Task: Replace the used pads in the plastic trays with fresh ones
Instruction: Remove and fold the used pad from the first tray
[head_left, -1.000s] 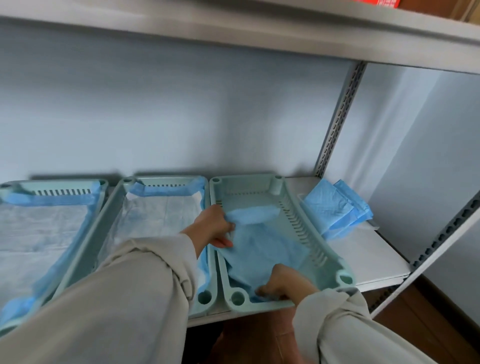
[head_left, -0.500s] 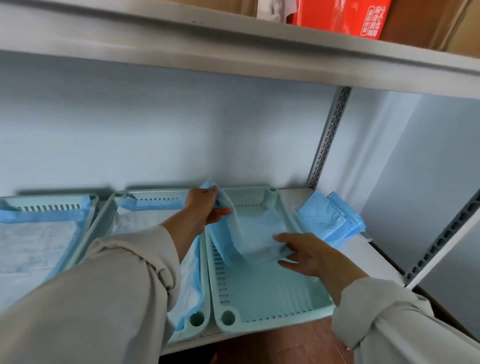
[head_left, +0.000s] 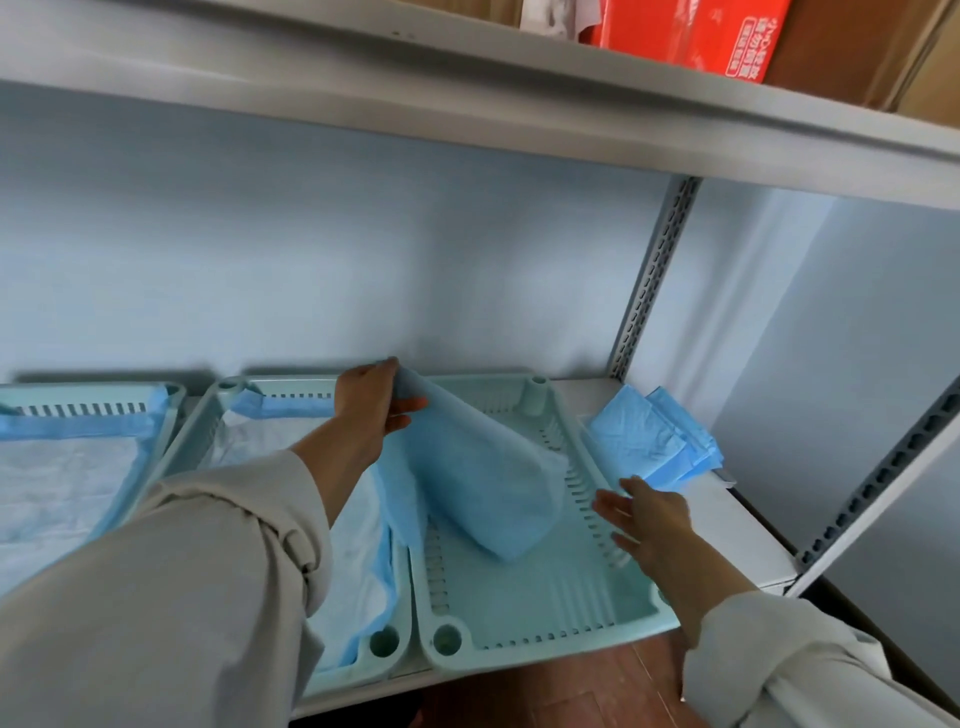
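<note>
Left of the left hand (head_left: 370, 402), the far-left tray (head_left: 165, 415), cut off by the frame edge, and the middle tray (head_left: 387, 644) each hold a spread pad. The left hand pinches the blue pad (head_left: 483, 478) by its top edge; it droops, partly folded, into the right tray (head_left: 545, 631). The right hand (head_left: 652, 525), fingers relaxed, hovers just right of that pad. Beyond it lie folded pads (head_left: 649, 444).

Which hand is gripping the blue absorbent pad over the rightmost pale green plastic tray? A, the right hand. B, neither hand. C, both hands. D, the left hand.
D: the left hand pinches the top edge of the blue absorbent pad above the rightmost pale green plastic tray, while the right hand is open beside it, fingers straight.
</note>
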